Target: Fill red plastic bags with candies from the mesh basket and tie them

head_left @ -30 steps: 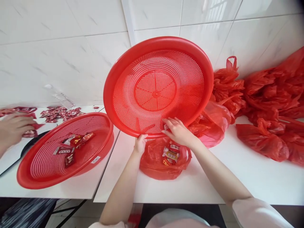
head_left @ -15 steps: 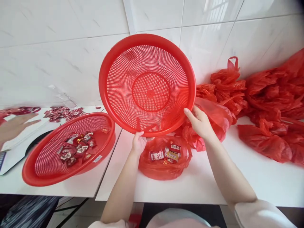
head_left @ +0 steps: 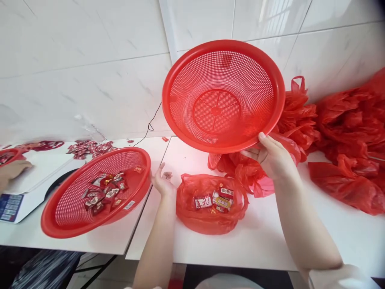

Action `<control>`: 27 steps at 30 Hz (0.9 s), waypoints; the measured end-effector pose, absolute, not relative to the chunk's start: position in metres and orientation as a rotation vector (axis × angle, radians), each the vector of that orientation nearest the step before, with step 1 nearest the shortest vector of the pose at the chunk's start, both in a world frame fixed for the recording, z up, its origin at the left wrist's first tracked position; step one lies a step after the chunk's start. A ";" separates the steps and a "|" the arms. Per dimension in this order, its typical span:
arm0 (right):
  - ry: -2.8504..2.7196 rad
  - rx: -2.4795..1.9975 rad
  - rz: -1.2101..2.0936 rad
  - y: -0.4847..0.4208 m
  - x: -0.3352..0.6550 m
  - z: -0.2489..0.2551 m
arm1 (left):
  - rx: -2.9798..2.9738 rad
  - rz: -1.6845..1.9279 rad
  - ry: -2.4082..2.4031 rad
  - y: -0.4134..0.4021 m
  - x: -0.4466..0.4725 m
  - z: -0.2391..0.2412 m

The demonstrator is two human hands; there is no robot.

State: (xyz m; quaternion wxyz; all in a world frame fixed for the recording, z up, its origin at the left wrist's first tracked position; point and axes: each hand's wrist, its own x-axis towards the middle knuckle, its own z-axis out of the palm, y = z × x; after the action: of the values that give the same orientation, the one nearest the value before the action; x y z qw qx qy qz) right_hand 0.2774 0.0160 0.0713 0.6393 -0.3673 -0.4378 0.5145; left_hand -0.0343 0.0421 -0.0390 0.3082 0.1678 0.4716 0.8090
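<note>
Head camera: the right hand (head_left: 272,158) grips the lower rim of an empty red mesh basket (head_left: 222,96), held tilted in the air above the white desk (head_left: 255,241). The left hand (head_left: 162,182) hovers open, fingers spread, between a second basket (head_left: 69,206) holding wrapped candies (head_left: 105,190) and a red plastic bag (head_left: 207,224) of candies, both on the desk.

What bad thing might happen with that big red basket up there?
Only the right hand holds the empty red basket, by its rim, so it might slip and drop onto the open candy bag below. The tilted basket of candies, near the front edge of the table, might slide off.
</note>
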 end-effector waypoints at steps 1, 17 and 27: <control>-0.991 -0.837 1.162 0.015 0.279 0.072 | 0.448 2.137 1.238 0.042 -0.034 -0.038; -0.937 -0.678 1.391 0.008 0.282 0.080 | 0.504 2.218 1.259 0.040 -0.032 -0.031; -0.950 -0.694 1.609 -0.003 0.245 0.082 | 0.740 2.138 1.317 0.041 -0.015 -0.046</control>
State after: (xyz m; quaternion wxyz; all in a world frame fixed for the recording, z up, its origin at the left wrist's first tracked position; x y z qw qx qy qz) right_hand 0.2454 -0.0026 0.0816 0.5433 -0.2922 -0.4002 0.6777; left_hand -0.0154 0.0414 -0.0456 0.2590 0.2729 0.4858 0.7890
